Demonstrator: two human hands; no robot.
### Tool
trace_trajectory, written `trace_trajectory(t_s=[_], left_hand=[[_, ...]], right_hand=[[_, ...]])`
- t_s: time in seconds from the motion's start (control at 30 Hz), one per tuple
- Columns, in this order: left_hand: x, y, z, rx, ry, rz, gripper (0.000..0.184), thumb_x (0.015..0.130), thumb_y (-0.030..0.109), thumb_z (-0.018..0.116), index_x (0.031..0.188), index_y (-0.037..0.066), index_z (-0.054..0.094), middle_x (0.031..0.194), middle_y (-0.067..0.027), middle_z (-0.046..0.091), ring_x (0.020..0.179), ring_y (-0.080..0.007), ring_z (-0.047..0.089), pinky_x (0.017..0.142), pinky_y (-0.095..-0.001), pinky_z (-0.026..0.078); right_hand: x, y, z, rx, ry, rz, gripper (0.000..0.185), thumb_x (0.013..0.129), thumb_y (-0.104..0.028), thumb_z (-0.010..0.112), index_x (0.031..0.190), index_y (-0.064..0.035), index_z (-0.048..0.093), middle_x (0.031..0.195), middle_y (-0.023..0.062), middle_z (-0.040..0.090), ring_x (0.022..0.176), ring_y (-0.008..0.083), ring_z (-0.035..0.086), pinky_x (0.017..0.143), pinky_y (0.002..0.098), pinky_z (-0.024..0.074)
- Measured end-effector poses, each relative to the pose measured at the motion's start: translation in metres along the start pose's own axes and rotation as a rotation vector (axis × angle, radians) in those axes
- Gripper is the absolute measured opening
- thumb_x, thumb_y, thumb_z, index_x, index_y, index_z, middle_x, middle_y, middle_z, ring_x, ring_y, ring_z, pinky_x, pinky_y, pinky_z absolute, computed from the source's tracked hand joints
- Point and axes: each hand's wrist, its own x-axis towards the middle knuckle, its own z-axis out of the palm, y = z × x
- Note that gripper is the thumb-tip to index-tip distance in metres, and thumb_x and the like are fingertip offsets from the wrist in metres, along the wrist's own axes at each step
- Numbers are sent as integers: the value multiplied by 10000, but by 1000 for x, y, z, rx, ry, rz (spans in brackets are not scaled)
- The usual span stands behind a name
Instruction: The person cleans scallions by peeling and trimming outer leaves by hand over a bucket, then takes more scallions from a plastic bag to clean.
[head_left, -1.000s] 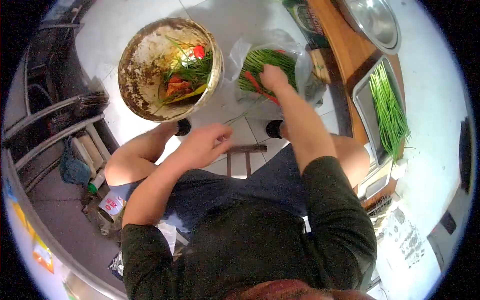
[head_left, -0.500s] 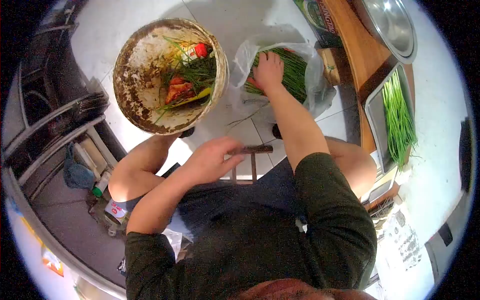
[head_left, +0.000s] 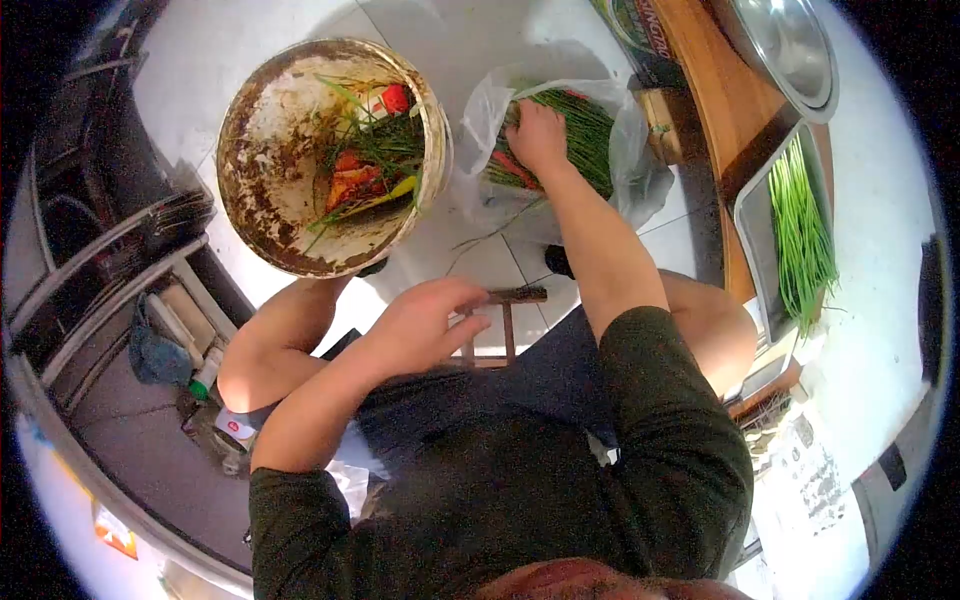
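- So, where are the green stalks [head_left: 590, 130]?
- Inside the clear plastic bag [head_left: 642, 182], right hand [head_left: 540, 138] on them; can't tell if it's gripping any.
- Left hand [head_left: 425, 322]?
- Loosely curled, narrow thumb gap, near the wooden frame [head_left: 522, 296]. Crusted bucket [head_left: 268, 135] sits beside the bag.

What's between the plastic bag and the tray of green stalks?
The head view shows a tan block, a strip of tiled floor and the edge of a brown wooden surface.
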Motion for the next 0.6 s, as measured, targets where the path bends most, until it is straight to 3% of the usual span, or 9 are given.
trace_trajectory(t_s=[0.2,0.3,0.4,0.6], left_hand=[[0,-1,-1,2,-33,-26,289,873,226,660,1066,15,612,996,-158,627,914,-322,629,812,-397,500],[1,2,-4,24,-26,-23,285,876,225,657,1062,14,614,989,-159,628,911,-325,630,810,-395,501],[-1,2,-5,19,-28,-15,284,879,229,654,1062,15,615,986,-159,627,911,-324,630,810,-394,502],[-2,2,-5,40,2,12,289,880,238,654,1067,23,614,968,-158,625,909,-323,630,805,-399,503]], right_hand=[[0,8,1,28,-3,-104,286,812,-240,673,1017,-54,601,1044,171,642,1037,370,586,877,497,462],[3,2,-8,194,-165,100,264,822,-203,640,1031,-47,593,1005,213,651,988,400,609,851,505,484],[2,1,-12,146,-202,28,238,823,-162,607,1024,-36,589,995,231,654,950,423,618,818,508,503],[5,-1,-2,-113,-407,-141,297,793,-135,612,1081,-65,611,1045,181,657,1000,383,622,861,505,499]])
